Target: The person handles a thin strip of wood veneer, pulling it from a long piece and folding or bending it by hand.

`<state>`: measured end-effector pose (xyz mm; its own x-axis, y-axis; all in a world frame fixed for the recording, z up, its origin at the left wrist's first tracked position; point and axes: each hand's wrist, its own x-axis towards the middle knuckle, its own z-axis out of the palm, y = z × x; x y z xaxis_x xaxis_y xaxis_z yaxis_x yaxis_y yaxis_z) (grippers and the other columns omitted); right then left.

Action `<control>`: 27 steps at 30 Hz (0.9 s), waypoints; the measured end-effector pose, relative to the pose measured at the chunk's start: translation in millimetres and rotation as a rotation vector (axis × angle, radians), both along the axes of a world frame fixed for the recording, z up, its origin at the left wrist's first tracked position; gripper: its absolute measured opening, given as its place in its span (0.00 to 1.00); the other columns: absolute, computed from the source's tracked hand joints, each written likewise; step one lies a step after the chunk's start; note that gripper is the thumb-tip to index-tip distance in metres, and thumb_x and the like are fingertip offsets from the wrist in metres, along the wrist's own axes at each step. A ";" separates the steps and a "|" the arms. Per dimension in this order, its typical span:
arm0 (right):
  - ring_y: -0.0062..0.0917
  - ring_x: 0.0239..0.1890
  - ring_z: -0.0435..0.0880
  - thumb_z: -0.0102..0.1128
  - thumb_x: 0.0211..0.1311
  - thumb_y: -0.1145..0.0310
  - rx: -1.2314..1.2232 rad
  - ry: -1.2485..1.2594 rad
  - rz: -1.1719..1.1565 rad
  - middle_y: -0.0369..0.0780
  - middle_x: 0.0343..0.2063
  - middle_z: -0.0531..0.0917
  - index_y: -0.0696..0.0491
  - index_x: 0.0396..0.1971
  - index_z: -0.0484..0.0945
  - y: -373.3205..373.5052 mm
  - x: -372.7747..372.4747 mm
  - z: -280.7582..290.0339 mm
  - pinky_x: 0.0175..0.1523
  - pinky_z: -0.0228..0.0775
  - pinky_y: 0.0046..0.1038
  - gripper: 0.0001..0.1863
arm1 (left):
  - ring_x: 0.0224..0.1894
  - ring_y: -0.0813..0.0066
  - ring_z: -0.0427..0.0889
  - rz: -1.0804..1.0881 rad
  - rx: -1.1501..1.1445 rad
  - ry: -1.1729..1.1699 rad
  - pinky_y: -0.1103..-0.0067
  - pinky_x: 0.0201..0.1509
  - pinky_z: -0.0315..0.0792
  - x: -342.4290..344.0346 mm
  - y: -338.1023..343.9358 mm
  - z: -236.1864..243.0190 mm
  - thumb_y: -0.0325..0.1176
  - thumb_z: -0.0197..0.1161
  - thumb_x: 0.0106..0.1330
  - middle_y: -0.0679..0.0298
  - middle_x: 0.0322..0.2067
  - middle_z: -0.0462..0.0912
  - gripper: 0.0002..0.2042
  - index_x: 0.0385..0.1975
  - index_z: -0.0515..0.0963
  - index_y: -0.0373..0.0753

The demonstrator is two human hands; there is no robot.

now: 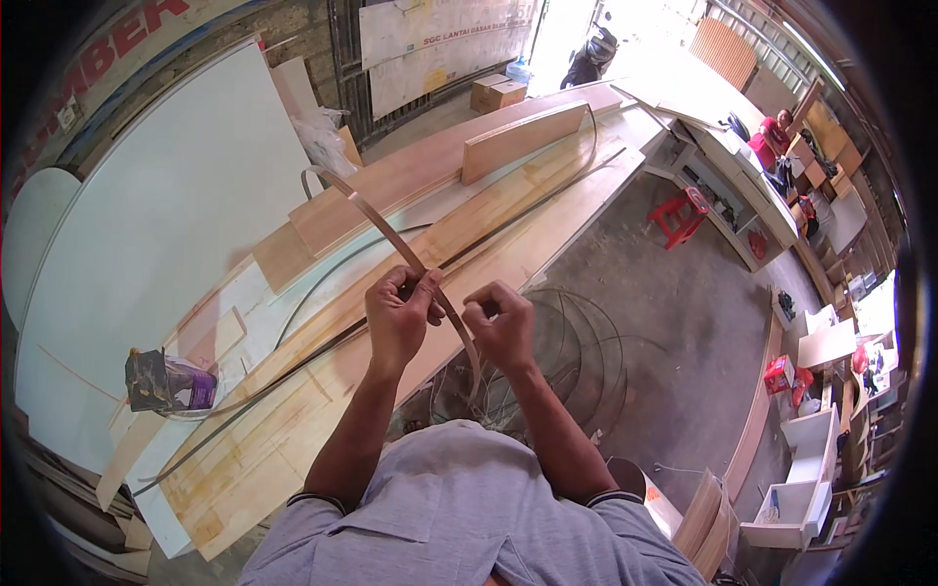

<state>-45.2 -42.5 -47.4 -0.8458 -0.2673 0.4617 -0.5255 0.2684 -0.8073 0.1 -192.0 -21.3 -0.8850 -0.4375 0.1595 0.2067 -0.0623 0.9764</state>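
Observation:
A long, thin brown edge-banding strip point(379, 221) curves through the air in front of me, its far end curling over the workbench and its near end hanging by my shirt. My left hand point(399, 314) is closed, pinching the strip between thumb and fingers near its middle. Just right of the strip, my right hand point(502, 324) has its fingers curled together; what they hold, if anything, is hidden. Beneath both hands lies the bench with long wooden boards point(293, 410), a narrow dark strip point(528, 223) running along them.
A purple-labelled can point(191, 387) stands at the bench's left end. An upright wooden panel point(523, 143) is farther back. Loose coiled strips point(576, 342) lie on the floor near me. A red stool point(678, 217) and white drawers point(791, 508) stand right; a person in red point(769, 142) is far off.

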 end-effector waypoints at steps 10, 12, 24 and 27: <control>0.22 0.26 0.82 0.68 0.50 0.76 0.091 0.089 0.058 0.39 0.29 0.82 0.55 0.34 0.82 4.2 17.8 15.7 0.32 0.74 0.23 0.10 | 0.15 0.83 0.77 0.092 0.059 0.009 0.85 0.17 0.70 -6.1 4.2 -0.7 0.32 0.64 0.68 0.63 0.17 0.80 0.12 0.23 0.76 0.35; 0.24 0.26 0.83 0.69 0.50 0.76 0.107 0.175 0.032 0.40 0.31 0.82 0.55 0.35 0.82 1.1 19.5 15.2 0.32 0.75 0.25 0.11 | 0.15 0.83 0.77 0.099 0.060 0.021 0.85 0.17 0.70 -7.9 6.6 -0.8 0.32 0.63 0.68 0.63 0.17 0.80 0.12 0.23 0.75 0.35; 0.36 0.29 0.84 0.67 0.49 0.77 0.026 0.367 -0.059 0.42 0.30 0.83 0.55 0.32 0.79 -8.4 11.4 -1.8 0.33 0.76 0.33 0.09 | 0.15 0.81 0.79 0.143 0.151 0.039 0.85 0.17 0.70 -16.1 10.7 -1.8 0.31 0.63 0.67 0.62 0.15 0.79 0.12 0.22 0.75 0.35; 0.36 0.29 0.84 0.66 0.49 0.78 0.037 0.372 -0.022 0.42 0.29 0.83 0.56 0.31 0.79 -5.5 8.7 -2.6 0.33 0.77 0.32 0.08 | 0.14 0.81 0.78 0.143 0.143 0.025 0.85 0.17 0.70 -16.1 9.5 -4.6 0.31 0.63 0.67 0.62 0.15 0.79 0.12 0.22 0.75 0.34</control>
